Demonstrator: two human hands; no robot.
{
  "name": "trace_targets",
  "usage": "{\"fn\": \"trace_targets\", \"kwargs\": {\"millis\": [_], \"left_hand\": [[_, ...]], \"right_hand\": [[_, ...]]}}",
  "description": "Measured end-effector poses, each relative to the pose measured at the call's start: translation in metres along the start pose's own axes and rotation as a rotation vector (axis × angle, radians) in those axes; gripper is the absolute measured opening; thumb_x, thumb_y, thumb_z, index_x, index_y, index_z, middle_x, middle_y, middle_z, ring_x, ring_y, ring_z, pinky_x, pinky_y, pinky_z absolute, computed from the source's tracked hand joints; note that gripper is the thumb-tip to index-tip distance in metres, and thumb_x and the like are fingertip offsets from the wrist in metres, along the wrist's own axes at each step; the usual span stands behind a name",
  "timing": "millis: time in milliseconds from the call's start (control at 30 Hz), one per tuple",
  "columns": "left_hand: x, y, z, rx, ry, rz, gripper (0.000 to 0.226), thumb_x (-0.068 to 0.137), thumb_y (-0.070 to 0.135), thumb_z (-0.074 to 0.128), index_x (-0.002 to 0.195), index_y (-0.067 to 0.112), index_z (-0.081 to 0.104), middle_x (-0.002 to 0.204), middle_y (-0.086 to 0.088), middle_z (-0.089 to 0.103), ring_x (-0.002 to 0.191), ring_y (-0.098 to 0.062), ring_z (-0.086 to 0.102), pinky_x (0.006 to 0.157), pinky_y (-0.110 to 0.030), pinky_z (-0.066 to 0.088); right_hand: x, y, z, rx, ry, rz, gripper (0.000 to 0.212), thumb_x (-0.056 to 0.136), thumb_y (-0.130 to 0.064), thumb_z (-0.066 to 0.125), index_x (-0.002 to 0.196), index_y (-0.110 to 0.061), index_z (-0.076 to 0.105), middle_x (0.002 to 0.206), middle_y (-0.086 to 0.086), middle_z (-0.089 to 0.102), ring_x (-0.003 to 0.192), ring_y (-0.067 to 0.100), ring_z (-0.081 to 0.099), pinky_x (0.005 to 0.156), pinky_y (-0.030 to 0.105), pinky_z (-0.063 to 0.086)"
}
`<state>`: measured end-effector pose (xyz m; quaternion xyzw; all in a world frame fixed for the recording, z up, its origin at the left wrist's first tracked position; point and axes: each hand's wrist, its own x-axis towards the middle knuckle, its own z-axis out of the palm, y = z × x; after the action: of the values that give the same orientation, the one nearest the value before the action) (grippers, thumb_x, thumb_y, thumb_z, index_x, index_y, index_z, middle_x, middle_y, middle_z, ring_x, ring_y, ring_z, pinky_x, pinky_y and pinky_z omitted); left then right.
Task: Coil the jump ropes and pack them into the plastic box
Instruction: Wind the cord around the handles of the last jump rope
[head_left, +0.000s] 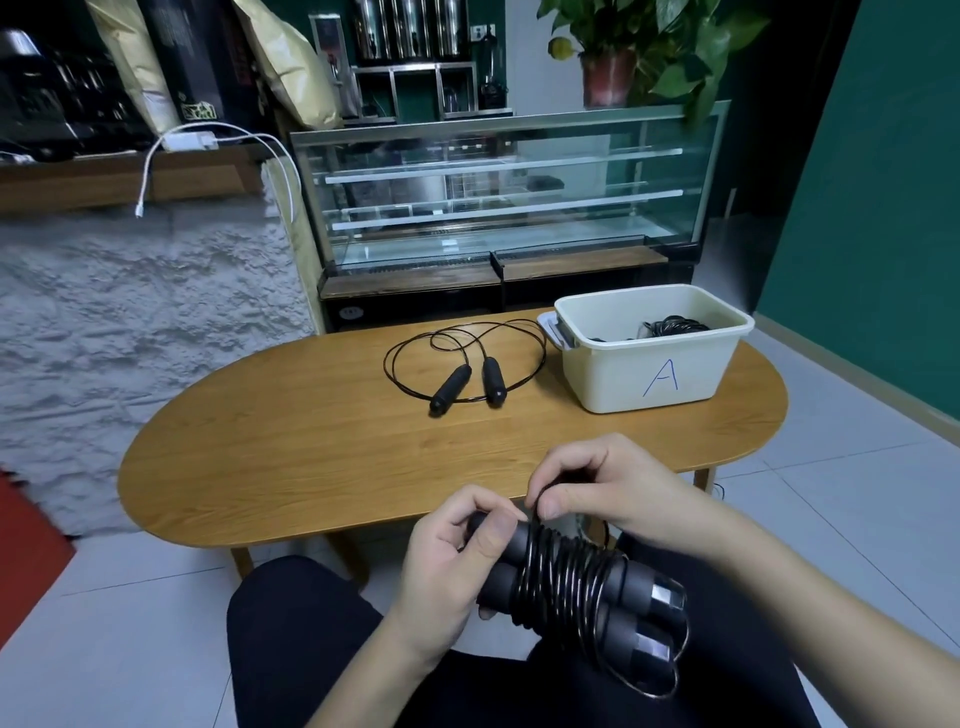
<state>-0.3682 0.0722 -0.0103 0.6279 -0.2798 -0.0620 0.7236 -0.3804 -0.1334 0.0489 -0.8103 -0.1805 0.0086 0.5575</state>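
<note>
The left hand (452, 561) grips two black handles (613, 592) wound with cord, near, above the lap. The right hand (597, 488) pinches the cord (561, 577) at its top. Far on the counter (311, 441) lies a loose rope (467, 364), left of box (649, 374) "A".

1. Two hands: left hand (447, 561), right hand (597, 488).
2. Two jump ropes outside the box: held rope (566, 582), loose rope (467, 379).
3. One plastic box (649, 374); the cords inside it cannot be counted.
4. One table (311, 441).
5. One potted plant (608, 78).
</note>
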Motion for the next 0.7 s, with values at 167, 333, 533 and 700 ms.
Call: {"fn": "trace_targets", "kwargs": {"millis": [167,333,533,700], "left_hand": [[0.000,0.005,0.006,-0.187,0.127,-0.025,0.044,0.088,0.049,0.069,0.088,0.005,0.061,0.056,-0.006,0.056,0.034,-0.013,0.045,0.032,-0.019,0.034],[0.010,0.006,0.011,-0.170,0.418,-0.022,0.040,0.093,0.038,0.051,0.090,-0.001,0.052,0.054,-0.003,0.053,0.034,-0.012,0.041,0.031,-0.021,0.032],[0.016,-0.012,-0.003,0.343,0.656,0.070,0.035,0.090,0.053,0.056,0.084,0.019,0.056,0.059,0.006,0.061,0.049,-0.006,0.048,0.050,-0.026,0.045],[0.013,-0.011,-0.003,0.529,0.675,0.180,0.033,0.095,0.052,0.056,0.080,0.023,0.051,0.055,-0.002,0.050,0.046,-0.010,0.041,0.046,-0.023,0.030]], "right_hand": [[-0.006,0.043,0.029,0.077,0.056,0.169,0.015,0.095,-0.020,0.063,0.083,-0.020,0.073,0.080,-0.003,0.070,0.073,0.008,0.063,0.072,0.022,0.053],[-0.019,0.061,0.065,-0.540,0.181,0.079,0.031,0.097,-0.005,0.045,0.069,-0.015,0.054,0.058,-0.009,0.054,0.058,0.006,0.046,0.060,0.019,0.040],[-0.036,0.016,0.090,-0.533,-0.142,0.169,0.024,0.103,-0.038,0.040,0.123,-0.028,0.048,0.094,-0.006,0.055,0.079,0.012,0.047,0.074,0.027,0.040],[-0.043,-0.017,0.098,-0.642,-0.120,0.228,0.022,0.102,-0.039,0.038,0.111,-0.022,0.048,0.095,0.006,0.055,0.081,0.023,0.048,0.075,0.035,0.045]]}}
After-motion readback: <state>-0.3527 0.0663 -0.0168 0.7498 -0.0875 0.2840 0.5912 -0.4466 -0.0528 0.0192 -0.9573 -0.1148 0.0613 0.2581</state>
